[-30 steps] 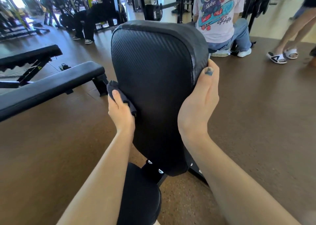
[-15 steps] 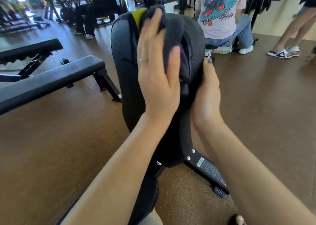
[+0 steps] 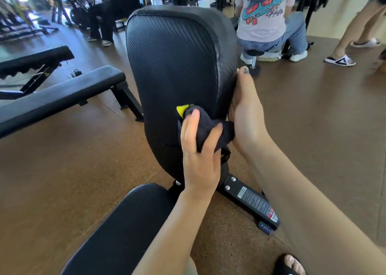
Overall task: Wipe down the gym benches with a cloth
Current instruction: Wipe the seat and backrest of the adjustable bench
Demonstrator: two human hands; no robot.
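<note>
A black padded backrest (image 3: pixel 175 66) of a gym bench stands upright in front of me, above the black seat pad (image 3: pixel 125 228). My left hand (image 3: pixel 198 157) presses a dark cloth (image 3: pixel 211 128) with a yellow corner against the lower right part of the backrest. My right hand (image 3: pixel 244 112) grips the backrest's right edge, with its thumb on the front side and its fingers hidden behind the pad.
A flat black bench (image 3: pixel 60 95) and another inclined bench (image 3: pixel 31 61) stand to the left. The bench's base foot (image 3: pixel 250 203) lies on the brown floor. A seated person (image 3: pixel 267 20) is close behind the backrest; another person's legs (image 3: pixel 355 30) are at the right.
My left hand has slid the cloth down from the top of the backrest to its lower right part. My right hand has stayed on the right edge.
</note>
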